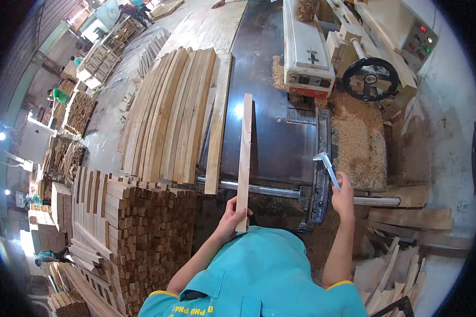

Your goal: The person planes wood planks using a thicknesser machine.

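My left hand [231,217] is closed around the near end of a narrow wooden strip [245,142], which points away from me over the dark metal machine table [269,79]. In my right hand [342,195] is a silver caliper [328,168], its jaws toward the upper left, over the table's right edge. The caliper and the strip are apart. Left of the held strip, a single wooden strip [219,121] lies along the table edge. Beside it is a row of similar wooden strips [169,116].
A white machine housing [308,53] with a black handwheel [370,79] stands at the back right, near a button panel [420,39]. Sawdust [357,142] covers the right side. A tall stack of cut wood [148,238] stands at left. Offcuts [391,274] lie at lower right. Other people work far left.
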The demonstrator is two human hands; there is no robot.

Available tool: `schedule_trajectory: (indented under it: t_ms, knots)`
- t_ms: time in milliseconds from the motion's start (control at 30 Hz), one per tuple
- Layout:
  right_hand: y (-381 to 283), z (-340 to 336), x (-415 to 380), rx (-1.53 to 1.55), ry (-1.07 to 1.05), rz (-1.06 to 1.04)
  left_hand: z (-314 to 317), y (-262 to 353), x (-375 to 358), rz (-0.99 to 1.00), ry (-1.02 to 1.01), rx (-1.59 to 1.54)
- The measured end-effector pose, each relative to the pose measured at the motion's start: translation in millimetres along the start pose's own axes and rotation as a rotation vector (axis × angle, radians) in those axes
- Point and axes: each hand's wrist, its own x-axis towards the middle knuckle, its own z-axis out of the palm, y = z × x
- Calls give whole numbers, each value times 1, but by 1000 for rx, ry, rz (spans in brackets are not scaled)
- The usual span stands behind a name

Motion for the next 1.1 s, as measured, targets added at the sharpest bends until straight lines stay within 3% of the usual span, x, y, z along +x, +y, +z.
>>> schedule_trajectory:
  t_ms: [67,100,200,233,333,367,700,833,967,1100]
  knots:
    - [-12,0,-25,136,118,-27,1,4,0,9,25,64]
    - [14,13,-24,142,211,-287,2,7,-2,5,34,60]
    - [12,28,-41,275,168,-284,5,13,-5,4,44,87]
    - [8,30,-43,376,50,-187,6,12,-6,10,42,113]
    - [-26,34,-49,385,-39,-138,8,7,-4,30,33,144]
    - [-13,62,-43,473,126,-288,9,6,-4,22,29,152]
    - [-69,93,-34,139,38,-535,42,32,-36,-66,64,189]
    - [-76,101,-29,281,70,-747,49,41,-47,-119,48,121]
    - [-85,98,-28,356,-86,-585,47,40,-49,-128,44,108]
    - [-86,95,-25,292,-88,-557,43,38,-49,-120,14,103]
